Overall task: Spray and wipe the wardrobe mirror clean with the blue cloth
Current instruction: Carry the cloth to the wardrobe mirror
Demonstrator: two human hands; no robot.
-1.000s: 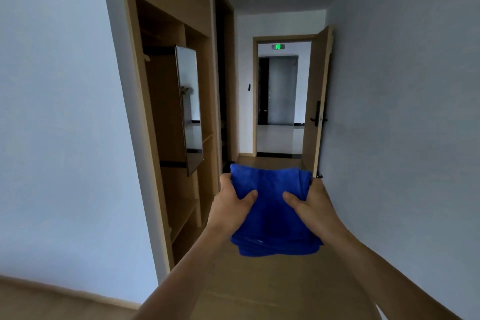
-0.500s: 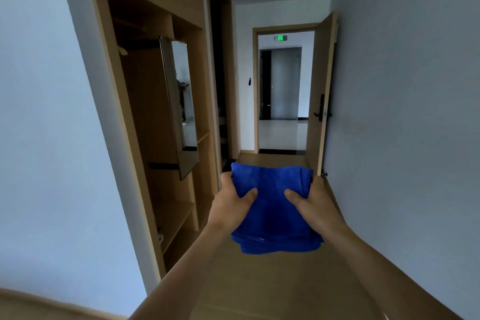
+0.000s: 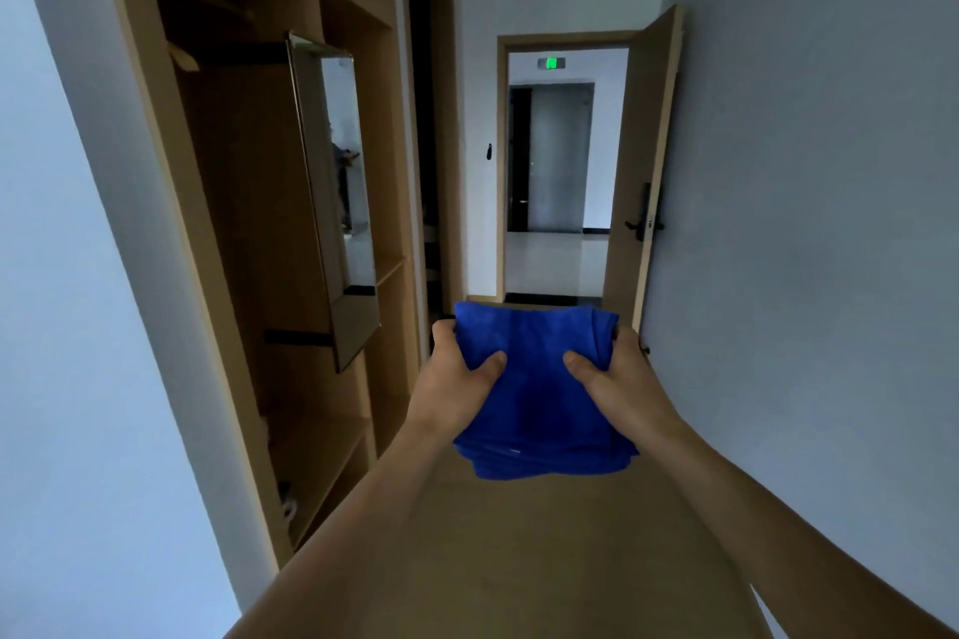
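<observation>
- The cloth [image 3: 534, 379], blue and folded into several layers, is held in the air in mid-corridor, low in the head view, with its layered edge hanging nearest the person.
- The left hand [image 3: 456, 379] grips the cloth's left side, thumb pressed on top and fingers curled round the far edge.
- The right hand [image 3: 617, 384] grips the right side the same way, thumb on top and fingers wrapped behind.
- Both bare forearms reach forward from the near edge of the view.
- The mirror [image 3: 345, 202] is to the left of the cloth and farther off, well apart from it. It is a tall panel on dark brackets, seen at a steep angle, and it reflects pale wall and a dim figure.
- The mirror sits in an open wooden wardrobe [image 3: 233, 223] with shelves below, set into the left wall.
- A small pale object [image 3: 287, 506] lies on the lowest shelf, too small to identify.
- The floor [image 3: 519, 534] is wood-toned.
- At the far end a door [image 3: 643, 161] with a dark handle stands open against the right wall.
- Beyond the doorway a green sign [image 3: 551, 63] glows.
</observation>
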